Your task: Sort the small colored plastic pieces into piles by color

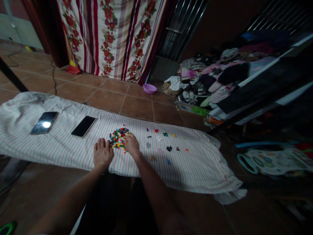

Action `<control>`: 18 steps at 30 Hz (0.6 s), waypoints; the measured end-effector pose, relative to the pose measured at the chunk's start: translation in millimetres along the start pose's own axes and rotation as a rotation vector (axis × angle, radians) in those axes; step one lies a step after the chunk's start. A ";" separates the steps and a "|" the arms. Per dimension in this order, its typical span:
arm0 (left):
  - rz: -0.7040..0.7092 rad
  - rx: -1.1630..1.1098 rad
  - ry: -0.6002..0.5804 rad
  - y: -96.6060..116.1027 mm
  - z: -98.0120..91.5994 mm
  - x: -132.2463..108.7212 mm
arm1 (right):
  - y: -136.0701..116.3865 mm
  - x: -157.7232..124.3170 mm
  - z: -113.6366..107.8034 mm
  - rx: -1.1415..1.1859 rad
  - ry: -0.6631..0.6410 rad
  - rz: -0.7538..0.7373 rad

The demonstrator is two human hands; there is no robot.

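Observation:
A mixed pile of tiny coloured pieces (119,134), perhaps beads or small bricks, lies on a striped cloth (195,166). My left hand (103,154) rests flat on the cloth at the pile's left edge, its fingers stretched out. From the right, my right hand (132,144) reaches into the pile with its fingers drawn together; what they pinch, if anything, is too small to make out. Farther right lie small groups sorted by colour, among them black pieces (169,148), red pieces (156,131), green pieces (165,134), grey pieces (148,145) and blue pieces (168,161).
Left of the pile lie a dark phone (83,126) and a second phone (44,123) reflecting a light. A purple basin (149,88) stands on the tiled floor beyond the cloth, near a floral curtain (109,39). Heaped clothes (215,78) fill the right side.

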State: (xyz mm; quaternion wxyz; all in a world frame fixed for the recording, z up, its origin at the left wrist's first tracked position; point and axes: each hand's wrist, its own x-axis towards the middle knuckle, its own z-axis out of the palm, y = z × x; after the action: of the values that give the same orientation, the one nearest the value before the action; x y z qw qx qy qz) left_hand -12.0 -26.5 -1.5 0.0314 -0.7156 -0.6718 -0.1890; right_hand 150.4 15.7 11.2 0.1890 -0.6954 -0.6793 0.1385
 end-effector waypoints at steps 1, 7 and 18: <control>0.001 0.011 0.000 -0.2 0.5 -0.1 | 0.6 0.6 0.7 0.006 0.000 0.002; 0.006 0.026 -0.005 -0.9 4.4 -0.5 | 1.6 0.8 6.5 -0.012 0.038 -0.009; 0.022 0.050 0.018 -2.8 6.5 -1.3 | 4.8 0.6 7.8 -0.027 0.036 -0.036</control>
State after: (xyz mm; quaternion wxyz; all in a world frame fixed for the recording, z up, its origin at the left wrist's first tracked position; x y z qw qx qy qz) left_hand -13.3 -25.5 -8.5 0.0575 -0.7202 -0.6680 -0.1780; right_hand 151.2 16.8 2.1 0.1942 -0.6880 -0.6900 0.1135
